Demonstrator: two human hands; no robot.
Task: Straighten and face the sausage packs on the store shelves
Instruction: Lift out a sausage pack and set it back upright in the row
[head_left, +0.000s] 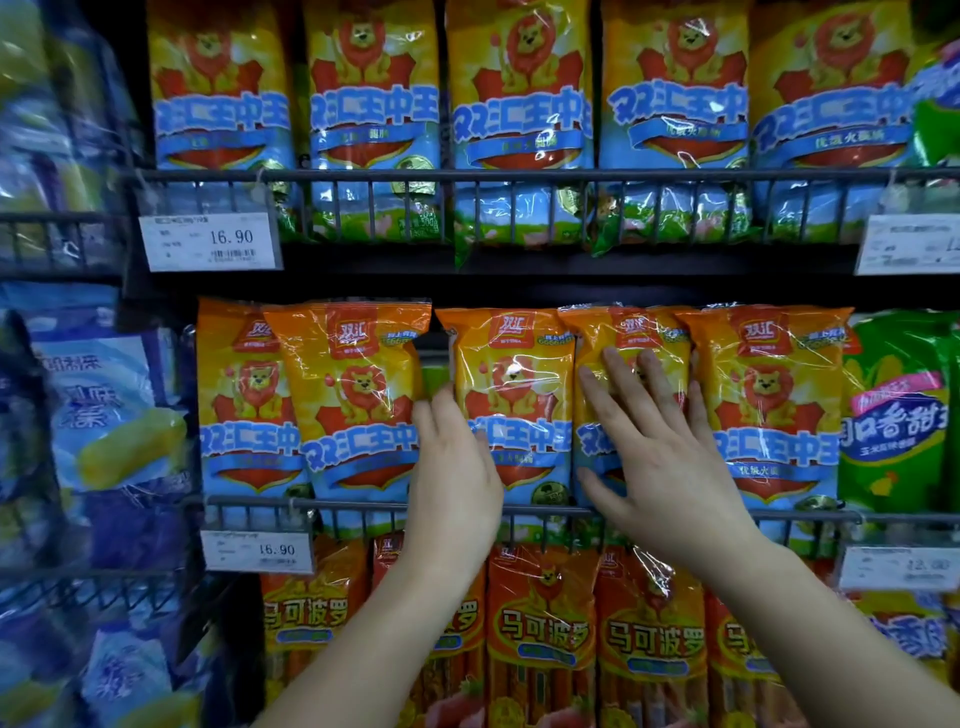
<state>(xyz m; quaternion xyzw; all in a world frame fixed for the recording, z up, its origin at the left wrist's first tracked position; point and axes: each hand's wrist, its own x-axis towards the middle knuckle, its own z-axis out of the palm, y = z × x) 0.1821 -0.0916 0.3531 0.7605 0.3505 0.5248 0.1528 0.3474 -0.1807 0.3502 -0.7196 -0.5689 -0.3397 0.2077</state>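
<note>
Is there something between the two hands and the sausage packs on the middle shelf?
Nothing visible. The right hand lies flat on the fourth pack from the left, and the left hand is at the left edge of the third pack. The wire rail crosses the packs' bottoms.

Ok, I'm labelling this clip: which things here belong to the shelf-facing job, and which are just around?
Job: lion sausage packs on the middle shelf; left hand at the centre pack edge; right hand flat on the next pack.
Around: price tag; green pack; blue packs at left.
</note>
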